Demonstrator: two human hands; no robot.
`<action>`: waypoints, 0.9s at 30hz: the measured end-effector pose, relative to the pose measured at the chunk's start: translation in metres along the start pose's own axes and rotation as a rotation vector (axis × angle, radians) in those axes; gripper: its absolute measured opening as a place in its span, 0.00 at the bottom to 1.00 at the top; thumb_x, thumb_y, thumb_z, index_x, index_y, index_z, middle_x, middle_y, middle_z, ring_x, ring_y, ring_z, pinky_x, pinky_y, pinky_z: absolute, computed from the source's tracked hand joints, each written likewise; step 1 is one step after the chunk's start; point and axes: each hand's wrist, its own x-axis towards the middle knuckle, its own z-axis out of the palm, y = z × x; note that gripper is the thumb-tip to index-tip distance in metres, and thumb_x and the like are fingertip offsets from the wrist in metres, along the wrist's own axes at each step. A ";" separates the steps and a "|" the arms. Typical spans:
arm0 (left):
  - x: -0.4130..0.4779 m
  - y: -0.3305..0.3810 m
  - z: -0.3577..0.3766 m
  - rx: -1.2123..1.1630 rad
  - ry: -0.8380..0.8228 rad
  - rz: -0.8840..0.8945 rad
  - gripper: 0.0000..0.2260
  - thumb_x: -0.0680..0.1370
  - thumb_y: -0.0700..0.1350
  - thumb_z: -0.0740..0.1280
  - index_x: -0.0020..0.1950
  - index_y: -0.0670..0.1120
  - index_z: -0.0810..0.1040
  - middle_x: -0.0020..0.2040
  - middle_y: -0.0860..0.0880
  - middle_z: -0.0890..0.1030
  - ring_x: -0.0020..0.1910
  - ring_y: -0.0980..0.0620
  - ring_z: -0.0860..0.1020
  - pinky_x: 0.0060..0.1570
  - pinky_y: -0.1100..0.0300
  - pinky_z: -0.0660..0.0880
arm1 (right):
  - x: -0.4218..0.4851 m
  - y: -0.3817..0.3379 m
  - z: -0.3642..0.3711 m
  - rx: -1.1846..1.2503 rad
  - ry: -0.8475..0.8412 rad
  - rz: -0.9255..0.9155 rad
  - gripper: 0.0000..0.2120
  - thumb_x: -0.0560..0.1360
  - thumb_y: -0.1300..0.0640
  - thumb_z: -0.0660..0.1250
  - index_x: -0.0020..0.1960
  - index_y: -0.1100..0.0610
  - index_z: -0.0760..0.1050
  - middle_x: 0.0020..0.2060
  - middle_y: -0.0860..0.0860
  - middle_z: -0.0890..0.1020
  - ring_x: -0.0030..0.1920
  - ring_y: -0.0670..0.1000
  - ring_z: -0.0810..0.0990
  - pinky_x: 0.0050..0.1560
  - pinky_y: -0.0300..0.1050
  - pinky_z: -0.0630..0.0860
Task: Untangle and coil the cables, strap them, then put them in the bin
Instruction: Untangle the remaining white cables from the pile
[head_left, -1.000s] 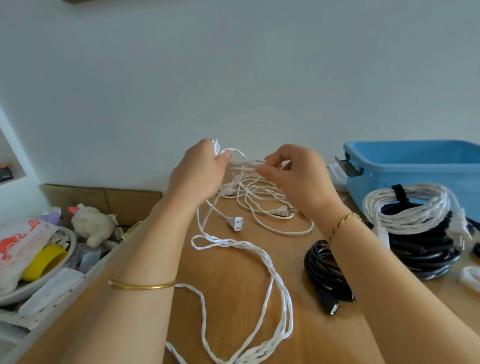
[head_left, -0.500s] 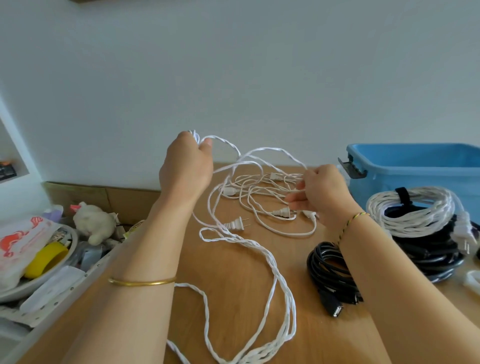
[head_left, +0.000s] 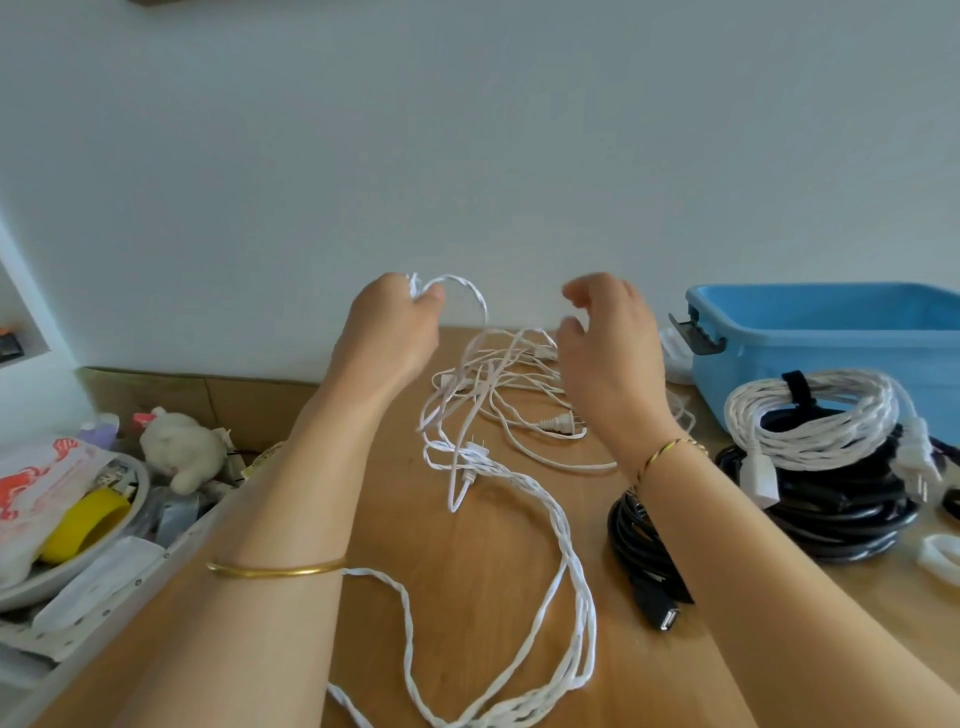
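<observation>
Up at centre frame, the left hand (head_left: 387, 338) has its fingers (head_left: 428, 301) pinching a loop of the white cable (head_left: 583, 634), lifted clear of the desk (head_left: 493, 561). The right hand (head_left: 613, 364) hovers just right of it, fingers loosely curved and apart, gripping nothing. Below and between the hands, the cable's thin strands and plugs lie tangled on the wood, and its twisted length trails down to the bottom edge. Upper right sits the blue bin (head_left: 831, 338). In front of it, a coiled white cable (head_left: 810, 421) bound by a black strap (head_left: 797, 387) rests on a black coil (head_left: 841, 514). Another black cable (head_left: 636, 540) lies by the right wrist.
</observation>
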 end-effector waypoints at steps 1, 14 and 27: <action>-0.001 0.002 0.001 -0.006 -0.031 0.020 0.13 0.79 0.48 0.58 0.37 0.44 0.69 0.35 0.42 0.74 0.33 0.44 0.73 0.44 0.44 0.76 | -0.001 -0.009 -0.002 0.075 0.024 -0.085 0.14 0.77 0.61 0.60 0.63 0.58 0.72 0.58 0.52 0.77 0.60 0.52 0.73 0.59 0.44 0.69; -0.022 0.028 -0.004 -0.804 -0.742 -0.208 0.08 0.76 0.41 0.59 0.37 0.42 0.72 0.17 0.54 0.60 0.17 0.57 0.58 0.23 0.65 0.62 | 0.004 0.002 0.003 0.213 -0.136 -0.020 0.12 0.75 0.62 0.63 0.34 0.53 0.72 0.26 0.45 0.70 0.28 0.44 0.66 0.28 0.32 0.61; -0.005 0.009 -0.009 -1.908 -0.778 -0.406 0.15 0.79 0.45 0.57 0.46 0.36 0.78 0.20 0.51 0.67 0.20 0.54 0.65 0.39 0.59 0.80 | -0.007 -0.001 0.008 0.227 -0.434 -0.030 0.07 0.71 0.60 0.66 0.34 0.60 0.76 0.21 0.46 0.70 0.23 0.43 0.65 0.29 0.39 0.64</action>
